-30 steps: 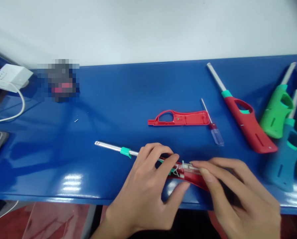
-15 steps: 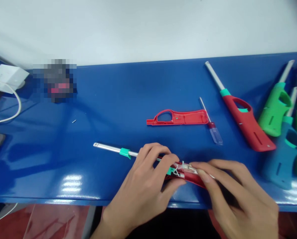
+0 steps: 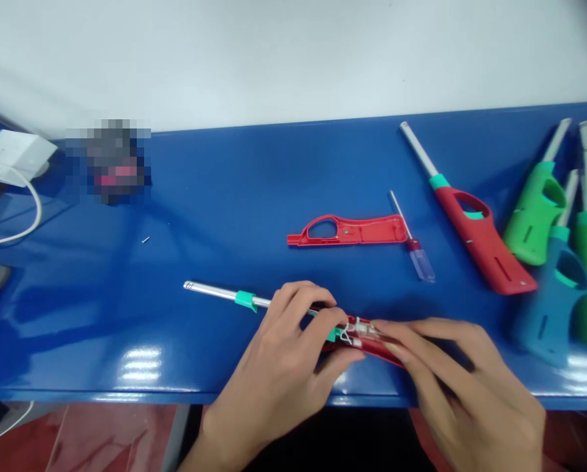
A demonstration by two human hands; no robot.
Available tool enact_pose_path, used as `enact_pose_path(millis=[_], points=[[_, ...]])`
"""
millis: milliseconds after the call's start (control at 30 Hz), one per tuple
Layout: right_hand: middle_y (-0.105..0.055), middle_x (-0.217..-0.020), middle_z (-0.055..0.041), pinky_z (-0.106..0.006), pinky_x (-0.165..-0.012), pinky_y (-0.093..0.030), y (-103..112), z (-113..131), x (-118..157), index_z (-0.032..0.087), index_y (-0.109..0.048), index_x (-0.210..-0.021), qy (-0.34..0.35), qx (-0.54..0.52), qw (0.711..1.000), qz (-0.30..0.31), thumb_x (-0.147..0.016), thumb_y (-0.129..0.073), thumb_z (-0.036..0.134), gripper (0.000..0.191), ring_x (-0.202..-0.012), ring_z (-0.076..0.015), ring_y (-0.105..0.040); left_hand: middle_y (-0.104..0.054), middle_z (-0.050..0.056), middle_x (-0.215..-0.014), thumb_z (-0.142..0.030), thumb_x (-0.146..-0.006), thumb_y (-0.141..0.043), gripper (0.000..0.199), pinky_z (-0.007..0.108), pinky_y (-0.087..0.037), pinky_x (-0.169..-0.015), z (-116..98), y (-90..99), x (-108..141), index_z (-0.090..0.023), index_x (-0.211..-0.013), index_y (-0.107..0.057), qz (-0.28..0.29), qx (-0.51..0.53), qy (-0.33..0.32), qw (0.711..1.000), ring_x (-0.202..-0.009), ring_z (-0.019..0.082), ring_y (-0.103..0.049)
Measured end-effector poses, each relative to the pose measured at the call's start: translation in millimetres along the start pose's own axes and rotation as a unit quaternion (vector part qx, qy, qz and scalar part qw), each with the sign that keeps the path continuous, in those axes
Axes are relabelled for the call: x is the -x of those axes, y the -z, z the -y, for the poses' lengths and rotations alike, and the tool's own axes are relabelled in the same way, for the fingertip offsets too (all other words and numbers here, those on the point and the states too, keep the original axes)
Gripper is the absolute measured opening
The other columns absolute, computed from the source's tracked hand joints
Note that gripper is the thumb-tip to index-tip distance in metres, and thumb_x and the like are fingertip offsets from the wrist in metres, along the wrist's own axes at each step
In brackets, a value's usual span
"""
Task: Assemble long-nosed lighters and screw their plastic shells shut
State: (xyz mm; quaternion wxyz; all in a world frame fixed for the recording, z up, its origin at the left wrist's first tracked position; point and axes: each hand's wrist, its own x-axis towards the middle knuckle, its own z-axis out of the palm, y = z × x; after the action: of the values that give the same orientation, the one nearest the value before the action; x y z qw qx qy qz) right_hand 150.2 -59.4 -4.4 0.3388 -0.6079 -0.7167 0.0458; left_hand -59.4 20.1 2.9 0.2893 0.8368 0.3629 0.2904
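Note:
An opened long-nosed gas lighter [image 3: 377,350], with a red half-shell, lies across the front of the table. Its metal tube [image 3: 209,290] points left and carries a loose green collar [image 3: 246,299]. My left hand [image 3: 293,354] is closed round the shell near the green trigger [image 3: 331,334], beside a thin white wire [image 3: 345,333]. With thumb and fingers, my right hand [image 3: 460,373] pinches the clear gas tank [image 3: 369,330] inside the shell; my fingers hide most of it. Above my hands lies the other red half-shell [image 3: 372,231], inner side up.
A screwdriver [image 3: 421,261] touches the loose half-shell's right end. To the right lie a whole red lighter [image 3: 490,242], a blue one [image 3: 544,328] and several green ones [image 3: 529,226]. A small screw [image 3: 145,240], white box [image 3: 16,154] and cable are at left.
The view has shifted slightly, so the lighters on the right appear a little further left. My right fingers have moved slightly over the clear tank; both hands keep their hold.

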Motion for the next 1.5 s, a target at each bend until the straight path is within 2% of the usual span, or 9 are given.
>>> enact_pose_path(millis=[333,1033,1500], points=[[-0.070,-0.117,-0.0039,-0.030,-0.098,-0.053,-3.0,-0.8,0.0,0.020,-0.075,-0.123,-0.029,-0.010,1.000,0.004,-0.105,-0.062,0.003,0.029,-0.102,-0.0142,-0.068,-0.065,0.007,-0.122,-0.026,-0.105,-0.075,0.018,0.037,-0.053,-0.106,-0.5,2.5,0.9,-0.017,-0.117,-0.065,0.008,-0.002,0.006,1.000,-0.120,0.022,-0.058],[-0.069,-0.116,-0.0044,-0.030,-0.095,-0.053,-3.0,-2.2,-1.0,0.019,-0.073,-0.127,-0.004,0.009,1.000,0.015,-0.102,-0.064,0.000,0.033,-0.103,-0.0143,-0.066,-0.065,0.007,-0.120,-0.026,-0.105,-0.075,0.019,0.038,-0.052,-0.105,-1.3,1.7,-1.1,-0.017,-0.118,-0.065,0.011,-0.003,0.008,1.000,-0.118,0.022,-0.059],[-0.068,-0.122,-0.0025,-0.032,-0.095,-0.052,3.4,0.4,-1.4,0.028,-0.074,-0.134,-0.012,0.008,0.999,0.029,-0.103,-0.064,0.003,0.041,-0.104,-0.0159,-0.066,-0.068,0.007,-0.119,-0.024,-0.107,-0.071,0.012,0.041,-0.054,-0.100,-0.7,2.6,-0.2,-0.018,-0.116,-0.067,0.017,-0.011,-0.016,1.000,-0.117,0.024,-0.060]])
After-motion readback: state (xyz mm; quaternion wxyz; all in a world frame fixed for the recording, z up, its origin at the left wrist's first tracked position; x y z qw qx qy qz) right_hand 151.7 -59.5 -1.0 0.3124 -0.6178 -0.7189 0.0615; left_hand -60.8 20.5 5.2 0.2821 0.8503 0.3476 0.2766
